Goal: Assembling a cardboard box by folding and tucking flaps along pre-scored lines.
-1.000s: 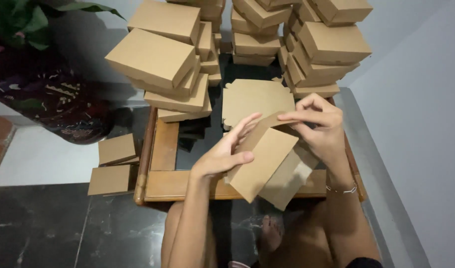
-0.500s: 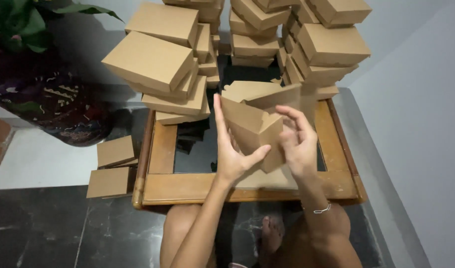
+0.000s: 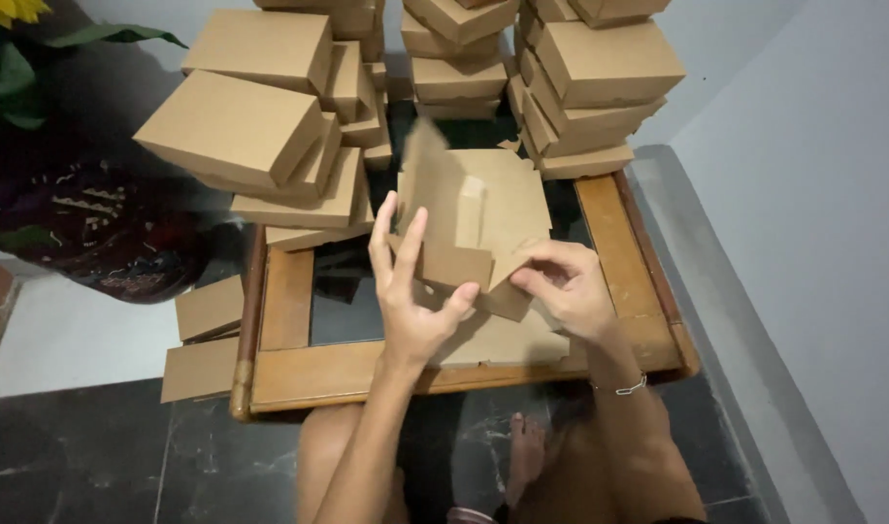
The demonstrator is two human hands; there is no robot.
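From the head camera, looking down: both hands work a half-folded cardboard box blank [image 3: 464, 228], held up just above a glass-topped counter with a wooden frame [image 3: 289, 291]. The left hand [image 3: 411, 291] has its fingers spread and upright, palm pressed flat against the near face of the blank, thumb hooked under the lower edge. The right hand [image 3: 561, 286] has its grip pinching a lower flap of the blank between thumb and fingertips, fingers curled in. One tall panel of the blank stands upright (blurred, so its exact fold lines are hard to read), while the rest leans back toward the far side of the counter.

Beneath the hands a second flat blank [image 3: 503, 344] lies on the glass. Finished brown boxes [image 3: 241, 126] stand in leaning stacks at the far left, with more stacks [image 3: 600, 68] at the far right and centre. Two loose cardboard pieces [image 3: 204, 340] rest off the counter's left edge on the floor, beside a dark patterned pot [image 3: 105, 243] with green leaves.

The cardboard looks light and thin, stiff across its panels but ready to bend along the scored creases; it would crumple or tear at the tabs if squeezed hard. The likely best hold is flat against a broad panel with one hand, and by the edge of a flap near its crease with the other, as the hands have it.
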